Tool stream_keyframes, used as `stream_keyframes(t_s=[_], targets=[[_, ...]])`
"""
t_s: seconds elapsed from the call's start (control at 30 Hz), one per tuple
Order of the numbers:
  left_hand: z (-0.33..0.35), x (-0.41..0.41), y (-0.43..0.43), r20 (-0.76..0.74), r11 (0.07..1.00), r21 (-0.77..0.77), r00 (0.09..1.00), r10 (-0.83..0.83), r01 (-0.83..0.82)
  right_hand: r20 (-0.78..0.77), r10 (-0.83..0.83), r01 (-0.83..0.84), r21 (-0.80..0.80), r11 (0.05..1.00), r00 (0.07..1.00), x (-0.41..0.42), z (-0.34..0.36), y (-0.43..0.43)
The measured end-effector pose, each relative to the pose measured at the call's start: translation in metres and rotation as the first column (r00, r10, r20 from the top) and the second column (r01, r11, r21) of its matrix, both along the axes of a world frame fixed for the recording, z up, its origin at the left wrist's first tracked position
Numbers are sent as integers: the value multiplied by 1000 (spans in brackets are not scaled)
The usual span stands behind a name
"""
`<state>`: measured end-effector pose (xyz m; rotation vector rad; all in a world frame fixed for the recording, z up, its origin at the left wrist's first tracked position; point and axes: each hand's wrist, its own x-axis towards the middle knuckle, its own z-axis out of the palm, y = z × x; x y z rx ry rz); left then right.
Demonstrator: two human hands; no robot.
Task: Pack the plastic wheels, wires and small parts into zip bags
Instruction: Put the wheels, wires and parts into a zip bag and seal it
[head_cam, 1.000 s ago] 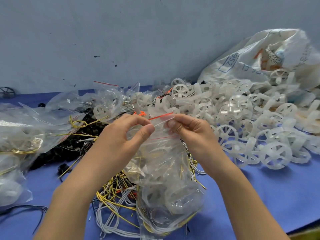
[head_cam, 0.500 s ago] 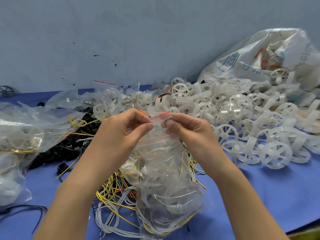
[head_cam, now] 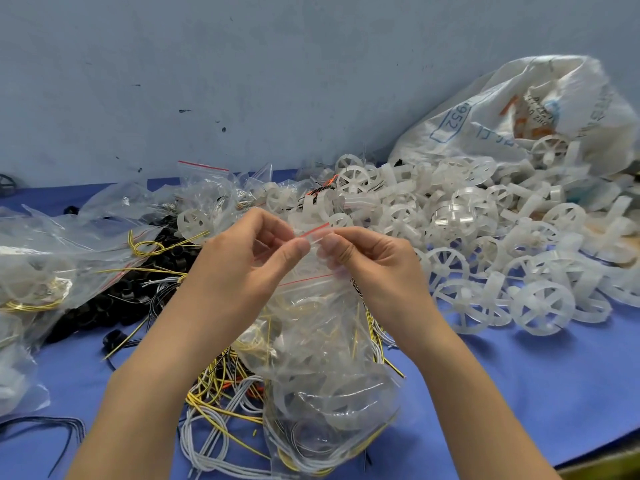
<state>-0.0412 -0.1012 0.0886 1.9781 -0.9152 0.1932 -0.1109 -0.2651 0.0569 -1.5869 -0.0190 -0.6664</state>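
Left hand (head_cam: 249, 258) and right hand (head_cam: 374, 261) pinch the zip bag (head_cam: 322, 375), contents indistinct.

The table (head_cam: 519, 393) is blue, and the clear plastic zip bag (head_cam: 322, 341) near its front edge has a red stripe at the mouth. Toward the right edge heap translucent white spoked plastic wheels (head_cam: 540, 306), at the front lie thin yellow and white wires (head_cam: 214, 407), and toward the left small black tubular parts (head_cam: 104, 306). The white woven sack (head_cam: 485, 126) at the back right corner bears blue and orange print.
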Motion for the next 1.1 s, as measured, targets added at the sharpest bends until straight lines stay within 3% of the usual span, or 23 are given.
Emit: stream_keyframes(t_s=[0.1, 0.27, 0.5, 0.63, 0.93, 1.1], targets=[[-1, 0, -8, 4, 1000, 11, 1000, 11, -11, 45, -22, 24, -46, 999, 999, 2, -3, 5], [-3, 0, -21, 132, 988, 27, 980, 150, -154, 95, -46, 56, -112, 992, 994, 3, -6, 13], [-7, 0, -36, 316, 953, -35, 901, 298, -302, 19, 112, -114, 121, 986, 994, 1, -3, 11], [-10, -3, -42, 389, 939, -40, 860, 330, -342, 0, 92, -91, 146, 985, 996, 0, -1, 9], [-9, 2, -36, 334, 979, 11, 924, 188, -203, 19, -22, 19, 134, 991, 1000, 2, -1, 11], [-5, 1, -39, 271, 971, -73, 933, 238, -227, 43, -8, 3, 112, 994, 999, 4, -2, 19]])
